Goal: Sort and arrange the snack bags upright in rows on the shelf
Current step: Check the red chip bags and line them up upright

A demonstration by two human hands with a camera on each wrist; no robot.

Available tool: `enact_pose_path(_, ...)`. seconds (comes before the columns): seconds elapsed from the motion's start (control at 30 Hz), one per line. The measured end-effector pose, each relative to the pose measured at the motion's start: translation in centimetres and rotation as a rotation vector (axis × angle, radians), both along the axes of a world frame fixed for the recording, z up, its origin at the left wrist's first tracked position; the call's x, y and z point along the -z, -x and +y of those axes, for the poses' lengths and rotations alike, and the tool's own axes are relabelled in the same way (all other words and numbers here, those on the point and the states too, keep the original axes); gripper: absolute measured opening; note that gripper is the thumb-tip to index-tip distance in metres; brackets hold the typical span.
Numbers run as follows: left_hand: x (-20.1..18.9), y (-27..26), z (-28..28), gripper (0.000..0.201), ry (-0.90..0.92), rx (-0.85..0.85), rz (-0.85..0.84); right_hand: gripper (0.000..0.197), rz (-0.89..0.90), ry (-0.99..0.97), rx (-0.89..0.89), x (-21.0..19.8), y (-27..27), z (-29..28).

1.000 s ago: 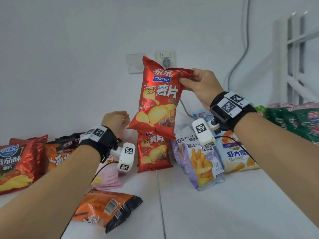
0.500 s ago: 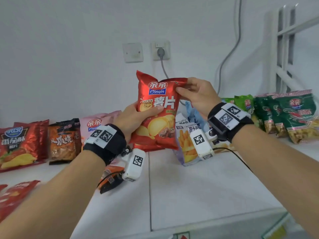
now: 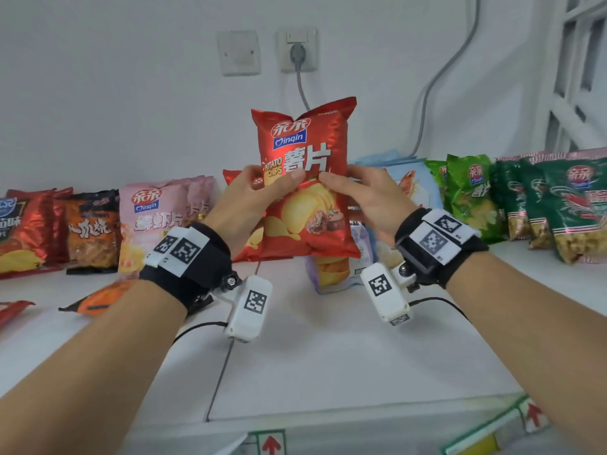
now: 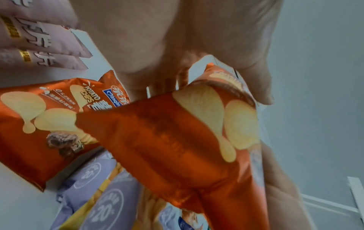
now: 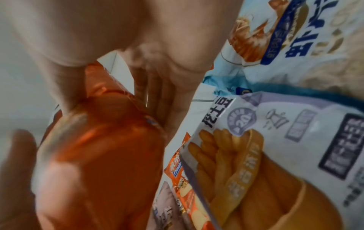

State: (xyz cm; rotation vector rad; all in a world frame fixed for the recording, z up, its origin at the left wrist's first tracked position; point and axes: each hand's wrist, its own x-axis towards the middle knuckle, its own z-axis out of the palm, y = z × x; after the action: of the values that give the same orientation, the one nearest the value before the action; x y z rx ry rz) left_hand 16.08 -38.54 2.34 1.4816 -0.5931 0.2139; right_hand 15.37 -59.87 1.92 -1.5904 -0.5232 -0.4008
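Two hands hold one shiny red foil bag of potato chips (image 3: 303, 188) up in the middle of the frame, above the white shelf (image 3: 328, 356). The left hand (image 3: 249, 195) and right hand (image 3: 361, 195) each pinch a side, thumbs in front. It looks puffy, light and slippery, with chips that crack easily, so hold the sides softly.
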Motion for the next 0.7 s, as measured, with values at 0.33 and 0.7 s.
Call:
enact_pose_path(0.33,0.6,0.1,1.4,0.066,0.086,0.054,-0.016,0.045,0.022,-0.034,-0.067,0.2,0.3,0.3)
enact_pose_path(0.7,1.0,0.5,0.8,0.077,-0.016,0.087,0.017,0.071,0.074,-0.026,-0.029,1.3,1.0,1.4)
